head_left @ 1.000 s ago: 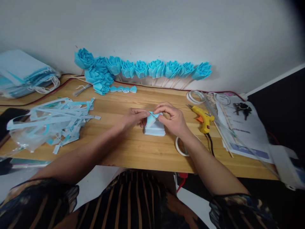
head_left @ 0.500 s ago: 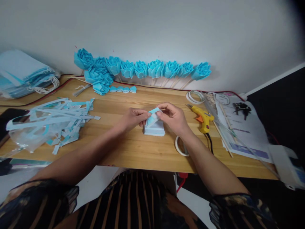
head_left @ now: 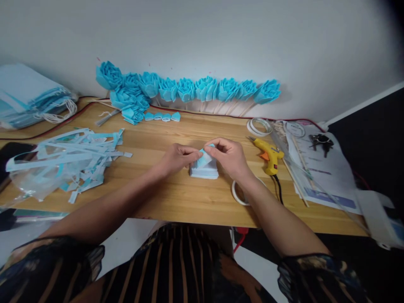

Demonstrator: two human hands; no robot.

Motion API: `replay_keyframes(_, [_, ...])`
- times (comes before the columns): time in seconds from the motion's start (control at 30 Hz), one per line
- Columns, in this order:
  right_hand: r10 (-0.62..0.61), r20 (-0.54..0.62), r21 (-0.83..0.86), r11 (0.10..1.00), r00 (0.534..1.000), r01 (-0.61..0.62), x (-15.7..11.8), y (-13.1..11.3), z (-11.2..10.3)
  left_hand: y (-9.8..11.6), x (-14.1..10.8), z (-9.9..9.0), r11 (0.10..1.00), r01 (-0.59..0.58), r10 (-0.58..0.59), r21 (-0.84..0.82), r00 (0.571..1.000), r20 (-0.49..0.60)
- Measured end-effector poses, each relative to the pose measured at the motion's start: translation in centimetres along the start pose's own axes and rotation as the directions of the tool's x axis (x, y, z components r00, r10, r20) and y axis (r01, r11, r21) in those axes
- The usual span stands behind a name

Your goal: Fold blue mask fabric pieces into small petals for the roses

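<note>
Between my two hands is a light-blue and white piece of fabric [head_left: 205, 158], partly folded. My left hand [head_left: 177, 159] pinches its left edge between thumb and fingers. With thumb and fingertips closed, my right hand [head_left: 229, 156] grips the upper right corner. Directly beneath lies a neat stack of pale fabric pieces [head_left: 204, 173] on the wooden table [head_left: 151, 198]. A white tape roll [head_left: 236, 194] sits partly hidden under my right forearm. Further back, a short row of small folded blue petals [head_left: 162, 116] rests on the table.
Blue fabric flowers [head_left: 205, 89] on sticks lean along the wall. A yellow glue gun [head_left: 268, 155], more tape rolls [head_left: 259, 126], keys [head_left: 321, 141] and papers [head_left: 328, 176] are to the right. Cut strips [head_left: 85, 155] and a stack of blue masks [head_left: 28, 94] occupy the left.
The piece's upper corner has been folded further over between my fingers. Both hands stay in nearly the same spot above the stack, and the view has shifted very slightly.
</note>
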State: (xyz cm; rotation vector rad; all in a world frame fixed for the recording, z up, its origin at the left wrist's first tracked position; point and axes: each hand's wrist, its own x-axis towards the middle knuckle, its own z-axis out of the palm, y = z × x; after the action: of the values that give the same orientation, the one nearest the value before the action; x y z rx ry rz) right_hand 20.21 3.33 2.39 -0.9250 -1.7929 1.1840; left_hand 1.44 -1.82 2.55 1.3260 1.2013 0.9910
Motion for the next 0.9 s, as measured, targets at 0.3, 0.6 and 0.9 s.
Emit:
replay_keyframes(0.3, [-0.323,-0.003,-0.214,0.925,0.946,0.315,0.0,-1.0,-0.2,-0.5,0.3,-0.2,0.961,0.075,-0.085,-0.268,0.996,-0.026])
replay_keyframes(0.6, [-0.374,0.035,-0.233,0.899,0.927,0.372,0.2,-0.8,-0.2,-0.9,0.5,-0.4,0.958,0.025,-0.03,-0.286,0.999,-0.013])
replay_keyframes(0.9, [-0.379,0.05,-0.272,0.885,0.924,0.378,0.2,-0.6,-0.2,-0.8,0.5,-0.6,0.979,-0.007,0.001,-0.202,1.0,-0.03])
